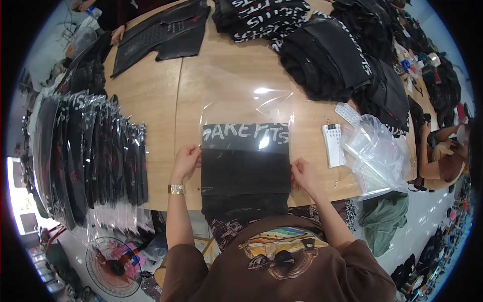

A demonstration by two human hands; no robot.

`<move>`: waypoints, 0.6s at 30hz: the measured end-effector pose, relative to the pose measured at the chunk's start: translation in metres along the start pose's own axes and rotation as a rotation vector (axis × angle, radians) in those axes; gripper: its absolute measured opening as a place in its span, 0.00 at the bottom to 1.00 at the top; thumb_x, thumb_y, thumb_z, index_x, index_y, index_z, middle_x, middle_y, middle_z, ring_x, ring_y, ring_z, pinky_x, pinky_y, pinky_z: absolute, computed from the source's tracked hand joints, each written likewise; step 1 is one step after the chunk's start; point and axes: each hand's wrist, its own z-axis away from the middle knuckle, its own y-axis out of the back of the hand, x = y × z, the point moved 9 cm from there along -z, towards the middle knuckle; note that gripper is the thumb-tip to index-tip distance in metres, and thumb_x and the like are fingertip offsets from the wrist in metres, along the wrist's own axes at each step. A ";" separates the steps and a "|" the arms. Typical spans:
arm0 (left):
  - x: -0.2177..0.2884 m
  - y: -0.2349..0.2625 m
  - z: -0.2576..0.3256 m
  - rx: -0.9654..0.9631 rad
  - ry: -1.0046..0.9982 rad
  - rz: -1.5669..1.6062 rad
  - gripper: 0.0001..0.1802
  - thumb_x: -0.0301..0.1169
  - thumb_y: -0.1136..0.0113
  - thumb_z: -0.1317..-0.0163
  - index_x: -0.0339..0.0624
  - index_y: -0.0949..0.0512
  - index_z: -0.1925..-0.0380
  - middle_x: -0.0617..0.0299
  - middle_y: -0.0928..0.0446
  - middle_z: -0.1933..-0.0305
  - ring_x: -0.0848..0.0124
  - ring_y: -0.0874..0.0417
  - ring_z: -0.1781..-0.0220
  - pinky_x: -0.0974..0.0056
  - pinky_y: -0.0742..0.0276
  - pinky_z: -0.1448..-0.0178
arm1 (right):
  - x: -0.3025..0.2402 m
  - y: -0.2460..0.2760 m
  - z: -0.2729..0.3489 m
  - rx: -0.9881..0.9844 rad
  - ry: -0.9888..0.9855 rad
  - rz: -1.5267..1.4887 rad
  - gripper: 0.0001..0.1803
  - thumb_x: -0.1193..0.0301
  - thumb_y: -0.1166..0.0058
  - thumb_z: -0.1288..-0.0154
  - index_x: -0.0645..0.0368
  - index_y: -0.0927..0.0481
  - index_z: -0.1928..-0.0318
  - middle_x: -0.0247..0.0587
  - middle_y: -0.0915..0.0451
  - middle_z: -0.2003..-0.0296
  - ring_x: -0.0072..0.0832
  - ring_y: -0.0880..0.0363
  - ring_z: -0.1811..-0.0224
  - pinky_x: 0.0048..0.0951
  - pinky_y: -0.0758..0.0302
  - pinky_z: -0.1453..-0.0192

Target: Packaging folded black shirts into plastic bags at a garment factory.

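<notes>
A folded black garment (245, 171) with white lettering across its top lies in front of me, inside a clear plastic bag (246, 103). The far part of the bag is unfilled and flat on the table; the near end of the garment hangs over the table's edge toward my body. My left hand (188, 160), with a watch on its wrist, pinches the bag's left edge. On the other side my right hand (304, 176) has its fingers closed at the bag's right edge, a little nearer to me.
Bagged black garments (95, 156) stand in a row at the left. Piled black clothes (327, 60) cover the far right. Clear empty bags (375, 153) and white label cards (332, 146) lie right of me. Another person's hand (117, 35) rests by dark clothing on the wooden table (156, 95). A fan (114, 267) stands below left.
</notes>
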 end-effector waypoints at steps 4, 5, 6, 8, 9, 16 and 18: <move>-0.026 -0.005 0.043 -0.041 0.040 0.146 0.07 0.30 0.50 0.37 0.39 0.26 0.71 0.70 0.28 0.79 0.82 0.27 0.79 0.75 0.25 0.73 | -0.002 -0.006 0.016 0.125 0.209 0.136 0.07 0.73 0.56 0.37 0.64 0.32 0.71 0.43 0.27 0.84 0.28 0.28 0.85 0.28 0.33 0.81; -0.026 -0.006 0.050 -0.020 0.018 0.193 0.06 0.29 0.50 0.37 0.39 0.26 0.69 0.70 0.28 0.78 0.82 0.27 0.79 0.75 0.24 0.71 | -0.012 -0.005 0.018 0.202 0.311 0.189 0.08 0.73 0.55 0.37 0.64 0.33 0.71 0.42 0.28 0.83 0.29 0.28 0.83 0.28 0.34 0.79; -0.025 -0.004 0.058 0.085 0.026 0.234 0.06 0.28 0.49 0.39 0.38 0.25 0.69 0.70 0.29 0.80 0.82 0.28 0.79 0.76 0.28 0.74 | -0.015 -0.010 0.012 0.193 0.316 0.189 0.08 0.73 0.55 0.37 0.64 0.33 0.71 0.42 0.28 0.83 0.29 0.28 0.83 0.28 0.34 0.79; -0.021 0.001 0.042 0.152 -0.083 0.058 0.06 0.28 0.48 0.40 0.37 0.25 0.70 0.70 0.29 0.81 0.82 0.29 0.80 0.75 0.31 0.76 | -0.031 -0.010 -0.010 0.301 0.330 0.241 0.09 0.72 0.54 0.38 0.65 0.32 0.72 0.48 0.29 0.82 0.37 0.29 0.80 0.32 0.34 0.75; -0.013 0.003 0.035 0.207 -0.186 -0.123 0.06 0.28 0.47 0.41 0.36 0.24 0.72 0.69 0.30 0.82 0.82 0.29 0.80 0.74 0.34 0.79 | -0.045 -0.009 -0.025 0.340 0.364 0.220 0.10 0.71 0.54 0.38 0.65 0.31 0.72 0.52 0.28 0.81 0.42 0.27 0.78 0.35 0.32 0.73; -0.007 0.009 0.040 0.341 -0.056 -0.205 0.10 0.30 0.48 0.41 0.35 0.24 0.77 0.63 0.26 0.85 0.76 0.28 0.87 0.70 0.35 0.81 | -0.065 0.015 -0.053 0.262 0.380 0.352 0.12 0.68 0.55 0.38 0.66 0.29 0.73 0.52 0.26 0.81 0.37 0.22 0.75 0.34 0.30 0.73; -0.051 -0.002 0.064 0.339 0.025 -0.115 0.11 0.31 0.49 0.41 0.36 0.24 0.76 0.60 0.25 0.85 0.74 0.24 0.85 0.67 0.33 0.81 | -0.038 0.017 -0.024 0.231 0.250 0.291 0.11 0.70 0.55 0.38 0.66 0.30 0.73 0.51 0.25 0.81 0.34 0.22 0.76 0.32 0.30 0.74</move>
